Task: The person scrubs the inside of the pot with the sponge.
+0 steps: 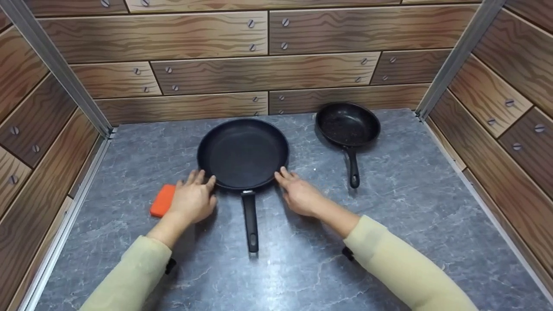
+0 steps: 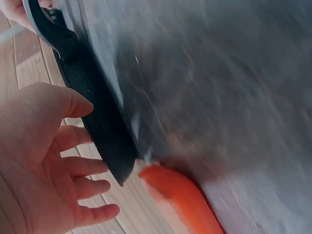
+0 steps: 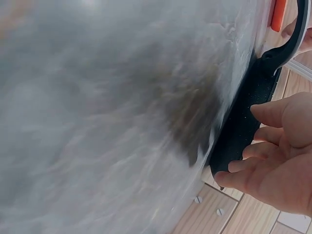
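A large dark frying pan [image 1: 244, 151] lies on the grey marbled tabletop, its black handle [image 1: 250, 224] pointing toward the person. At the pan's near left rim is the left hand [image 1: 193, 199], fingers spread and extended along the edge. The right hand [image 1: 301, 193] reaches the near right rim with its fingertips. In the left wrist view, the left thumb and fingers lie loosely extended beside the pan's side wall [image 2: 95, 92]. The right wrist view shows the right hand's fingers likewise close along the side wall [image 3: 239, 122]. An orange block-like item [image 1: 163, 200] lies left of the left hand, partly hidden by it.
A smaller black frying pan [image 1: 348, 125] sits at the back right, handle toward the person. Wood-patterned panels [image 1: 207, 77] wall the tabletop [image 1: 414, 207] at the back and both sides, with metal edging [image 1: 73, 216] along the left.
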`<action>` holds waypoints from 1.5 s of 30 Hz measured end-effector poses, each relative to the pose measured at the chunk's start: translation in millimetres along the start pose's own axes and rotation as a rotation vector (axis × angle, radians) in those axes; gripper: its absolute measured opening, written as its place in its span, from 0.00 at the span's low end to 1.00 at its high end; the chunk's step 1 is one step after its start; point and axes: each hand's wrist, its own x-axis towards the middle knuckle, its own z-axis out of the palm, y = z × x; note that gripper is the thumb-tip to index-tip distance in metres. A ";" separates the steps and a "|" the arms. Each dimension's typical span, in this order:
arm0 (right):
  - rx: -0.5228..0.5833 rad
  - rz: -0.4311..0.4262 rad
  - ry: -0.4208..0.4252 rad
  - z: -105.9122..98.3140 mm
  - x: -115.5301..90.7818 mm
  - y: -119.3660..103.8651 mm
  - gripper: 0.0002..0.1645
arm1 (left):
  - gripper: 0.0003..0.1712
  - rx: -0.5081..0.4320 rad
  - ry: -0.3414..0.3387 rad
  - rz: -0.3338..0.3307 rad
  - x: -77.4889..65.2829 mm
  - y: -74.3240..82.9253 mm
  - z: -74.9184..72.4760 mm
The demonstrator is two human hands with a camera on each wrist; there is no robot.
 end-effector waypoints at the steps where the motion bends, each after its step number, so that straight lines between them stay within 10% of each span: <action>1: -0.005 -0.001 -0.003 0.3 4.3 -2.5 0.39 | 0.36 -0.003 0.000 -0.006 0.3 -3.9 -0.3; 20: -0.053 0.023 -0.131 1.6 63.5 -31.4 0.40 | 0.35 -0.024 -0.095 -0.083 11.8 -54.6 -12.0; 45: -0.018 -0.005 -0.142 7.4 93.5 -48.1 0.43 | 0.37 0.001 -0.157 -0.181 19.7 -79.9 -13.6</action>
